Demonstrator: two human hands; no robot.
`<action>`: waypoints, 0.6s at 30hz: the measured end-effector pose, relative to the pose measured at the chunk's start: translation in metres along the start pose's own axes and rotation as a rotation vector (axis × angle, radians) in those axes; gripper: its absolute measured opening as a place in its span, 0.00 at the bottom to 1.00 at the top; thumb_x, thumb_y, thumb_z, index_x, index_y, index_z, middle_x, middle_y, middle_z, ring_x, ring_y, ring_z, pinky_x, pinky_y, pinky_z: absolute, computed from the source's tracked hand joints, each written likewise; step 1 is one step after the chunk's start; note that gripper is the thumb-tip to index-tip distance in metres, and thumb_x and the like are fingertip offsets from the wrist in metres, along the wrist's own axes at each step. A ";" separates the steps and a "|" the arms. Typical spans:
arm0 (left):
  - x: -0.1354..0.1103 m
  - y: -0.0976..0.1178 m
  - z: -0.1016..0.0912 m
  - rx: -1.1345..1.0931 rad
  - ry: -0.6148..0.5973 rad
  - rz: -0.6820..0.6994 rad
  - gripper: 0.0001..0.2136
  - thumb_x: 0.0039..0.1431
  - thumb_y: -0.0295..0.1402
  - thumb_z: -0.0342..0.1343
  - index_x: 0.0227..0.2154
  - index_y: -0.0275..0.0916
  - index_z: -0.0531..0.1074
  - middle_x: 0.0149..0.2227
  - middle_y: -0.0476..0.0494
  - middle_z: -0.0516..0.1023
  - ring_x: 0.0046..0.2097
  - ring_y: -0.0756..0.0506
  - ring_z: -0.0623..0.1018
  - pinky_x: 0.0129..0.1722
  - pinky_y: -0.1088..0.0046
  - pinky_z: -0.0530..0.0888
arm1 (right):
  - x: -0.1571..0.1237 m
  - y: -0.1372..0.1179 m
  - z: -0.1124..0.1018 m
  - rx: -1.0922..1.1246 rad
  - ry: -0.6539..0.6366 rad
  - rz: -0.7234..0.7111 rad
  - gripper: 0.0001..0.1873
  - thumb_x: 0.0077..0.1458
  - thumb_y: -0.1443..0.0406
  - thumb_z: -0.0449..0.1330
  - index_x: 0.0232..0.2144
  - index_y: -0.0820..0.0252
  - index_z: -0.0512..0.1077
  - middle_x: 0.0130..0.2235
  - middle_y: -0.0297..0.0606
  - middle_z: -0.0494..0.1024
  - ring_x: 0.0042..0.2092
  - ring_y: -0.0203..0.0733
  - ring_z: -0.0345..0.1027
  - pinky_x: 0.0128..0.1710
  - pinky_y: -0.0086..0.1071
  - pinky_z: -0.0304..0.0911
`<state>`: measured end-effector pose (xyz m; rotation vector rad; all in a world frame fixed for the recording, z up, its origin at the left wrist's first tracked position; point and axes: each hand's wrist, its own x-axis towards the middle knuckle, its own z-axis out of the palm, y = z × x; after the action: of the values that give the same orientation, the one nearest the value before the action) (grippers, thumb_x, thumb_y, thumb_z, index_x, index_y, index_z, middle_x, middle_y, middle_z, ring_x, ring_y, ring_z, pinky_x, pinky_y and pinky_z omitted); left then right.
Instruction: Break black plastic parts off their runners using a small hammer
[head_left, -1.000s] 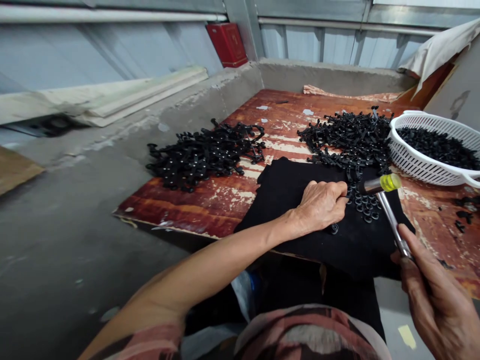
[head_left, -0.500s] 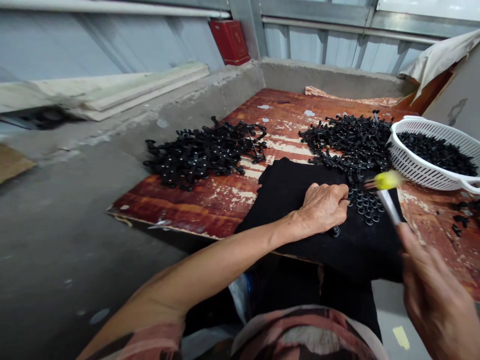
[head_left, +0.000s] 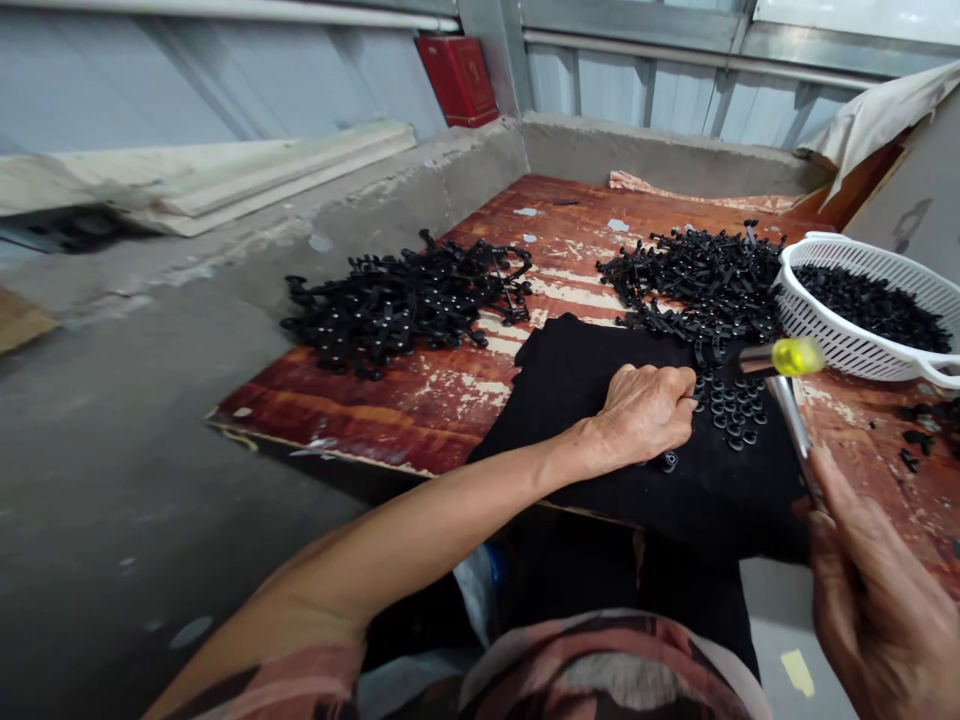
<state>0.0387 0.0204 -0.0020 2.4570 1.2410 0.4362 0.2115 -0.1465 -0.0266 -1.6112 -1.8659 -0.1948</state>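
My right hand (head_left: 874, 570) is wrapped round the handle of a hammer (head_left: 787, 405). Its head has a yellow translucent face on one end and is raised over the right side of a folded black cloth (head_left: 570, 385). On the cloth rests my left hand (head_left: 651, 408), its fingers closed in a pinch; what they hold is hidden. Just right of those fingers lie several small black ring-ended parts (head_left: 735, 410) set close together. One more black ring (head_left: 668, 461) shows below the left hand.
A heap of black plastic parts (head_left: 397, 300) sits on the left of the worn red-brown tabletop (head_left: 360, 410). Behind the cloth is a second heap (head_left: 697, 275). A white slotted basket (head_left: 832, 335) of small black pieces stands right. Concrete ledges and a red box (head_left: 459, 82) are behind.
The hammer in my right hand has shifted slightly to the right and its head has turned more level. My left hand has stayed in nearly the same place.
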 end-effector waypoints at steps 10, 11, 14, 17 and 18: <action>-0.001 0.003 0.000 0.037 -0.001 0.019 0.09 0.58 0.32 0.49 0.30 0.40 0.74 0.25 0.45 0.77 0.33 0.43 0.78 0.38 0.67 0.69 | -0.012 0.006 0.016 0.143 0.071 0.115 0.32 0.63 0.72 0.54 0.66 0.48 0.57 0.54 0.39 0.74 0.44 0.37 0.73 0.47 0.30 0.66; -0.001 0.003 0.001 0.025 0.004 0.005 0.08 0.58 0.32 0.49 0.30 0.40 0.74 0.25 0.45 0.77 0.33 0.43 0.78 0.38 0.68 0.69 | -0.012 0.006 0.016 0.157 0.064 0.123 0.31 0.64 0.72 0.54 0.66 0.47 0.57 0.55 0.39 0.74 0.45 0.37 0.73 0.48 0.30 0.66; 0.001 0.003 0.001 -0.040 -0.007 -0.062 0.07 0.56 0.32 0.51 0.28 0.40 0.73 0.24 0.48 0.75 0.31 0.45 0.77 0.35 0.70 0.68 | -0.009 0.003 0.014 0.162 0.041 0.103 0.31 0.64 0.71 0.52 0.66 0.45 0.56 0.52 0.39 0.75 0.43 0.36 0.73 0.47 0.30 0.66; 0.004 0.002 0.000 -0.078 -0.012 -0.088 0.06 0.54 0.31 0.52 0.26 0.40 0.73 0.22 0.49 0.73 0.30 0.46 0.76 0.34 0.70 0.67 | -0.006 0.003 0.012 0.130 0.018 0.084 0.31 0.65 0.71 0.52 0.66 0.46 0.55 0.46 0.38 0.77 0.40 0.36 0.73 0.41 0.29 0.68; 0.005 0.002 0.000 -0.080 -0.006 -0.091 0.06 0.55 0.31 0.52 0.26 0.40 0.73 0.22 0.50 0.73 0.30 0.46 0.75 0.34 0.70 0.67 | -0.005 0.003 0.011 0.127 0.006 0.076 0.31 0.65 0.71 0.52 0.67 0.47 0.55 0.44 0.38 0.77 0.40 0.36 0.73 0.39 0.28 0.68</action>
<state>0.0431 0.0229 -0.0003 2.3228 1.3013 0.4441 0.2102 -0.1445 -0.0394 -1.5893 -1.7730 -0.0472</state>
